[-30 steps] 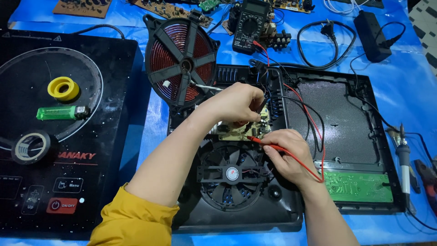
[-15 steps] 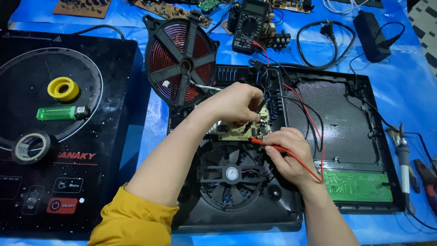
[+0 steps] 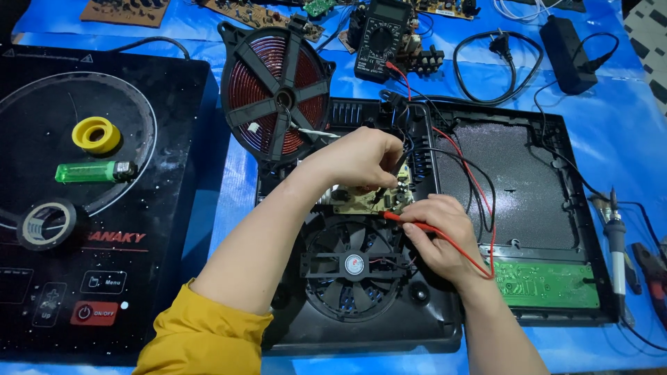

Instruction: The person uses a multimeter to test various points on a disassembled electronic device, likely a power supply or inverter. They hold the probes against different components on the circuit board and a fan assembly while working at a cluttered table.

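An opened black induction cooker base point(image 3: 514, 180) lies in front of me on a blue sheet. My left hand point(image 3: 361, 158) is closed on a black probe, pressed down onto the tan circuit board point(image 3: 361, 201) inside the base. My right hand point(image 3: 441, 232) pinches a red probe point(image 3: 399, 217) whose tip touches the same board's lower edge. Red and black leads run up to a multimeter point(image 3: 381, 38) at the back. A black cooling fan point(image 3: 354, 267) sits just below both hands.
A red copper coil disc point(image 3: 278, 90) leans at the base's upper left. The black glass top panel point(image 3: 160, 229) at left carries a yellow tape roll point(image 3: 96, 134), green lighter point(image 3: 90, 171) and black tape roll point(image 3: 47, 223). A soldering iron point(image 3: 617, 243) lies at right, a green board point(image 3: 545, 285) inside the base.
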